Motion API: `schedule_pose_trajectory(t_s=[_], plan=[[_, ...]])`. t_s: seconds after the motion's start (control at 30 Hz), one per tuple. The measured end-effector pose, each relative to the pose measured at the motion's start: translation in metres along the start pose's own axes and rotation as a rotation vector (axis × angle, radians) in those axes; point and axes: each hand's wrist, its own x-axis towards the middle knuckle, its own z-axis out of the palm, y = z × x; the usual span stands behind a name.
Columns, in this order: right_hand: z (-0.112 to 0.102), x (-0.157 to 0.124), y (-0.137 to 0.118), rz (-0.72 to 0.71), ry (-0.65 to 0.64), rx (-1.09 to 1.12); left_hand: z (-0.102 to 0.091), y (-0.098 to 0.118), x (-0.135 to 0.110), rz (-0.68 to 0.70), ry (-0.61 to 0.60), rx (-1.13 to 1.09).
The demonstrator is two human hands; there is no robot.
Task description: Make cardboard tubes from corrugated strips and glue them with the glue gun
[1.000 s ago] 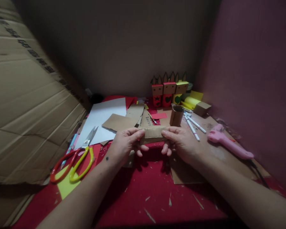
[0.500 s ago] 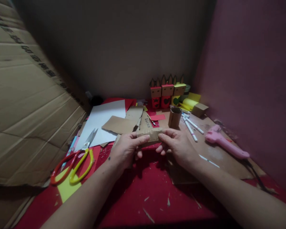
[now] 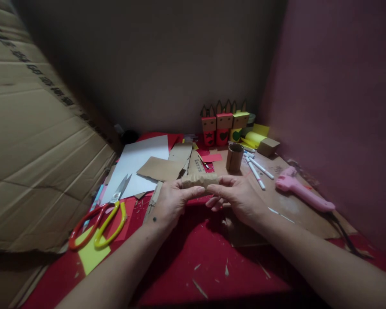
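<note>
Open in front, crowded behind
Between the forearms, the red-covered bench carries only flat scraps, leaving a low way through. Scissors and a tall cardboard sheet hem the left; white markers and a pink glue gun obstruct the right; an upright cardboard tube stands just beyond the right hand.

Dim gray wall, purple wall, red-covered table

The cardboard piece was plain brown. The scissors had one red handle and one yellow handle. The glue gun was pink, the paper sheet white, and the tabletop deep red. The left figure showed a dark star on red, the yellow figure a green heart.
</note>
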Motion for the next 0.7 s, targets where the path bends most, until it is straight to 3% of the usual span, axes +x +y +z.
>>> schedule_pose_trajectory(t_s=[0.13,0.33,0.57,0.7], plan=[[-0.001,0.003,0.002,0.005,0.036,0.013,-0.005,0.003,0.001,-0.023,0.010,0.093],[-0.013,0.017,0.012,0.002,0.039,0.213,-0.015,0.008,0.002,-0.007,0.061,0.225],[-0.016,0.019,0.017,0.027,0.020,0.288,-0.007,0.001,0.002,-0.026,-0.002,-0.120],[-0.013,0.016,0.017,-0.004,-0.012,0.265,-0.005,0.000,0.003,0.041,0.010,-0.158]])
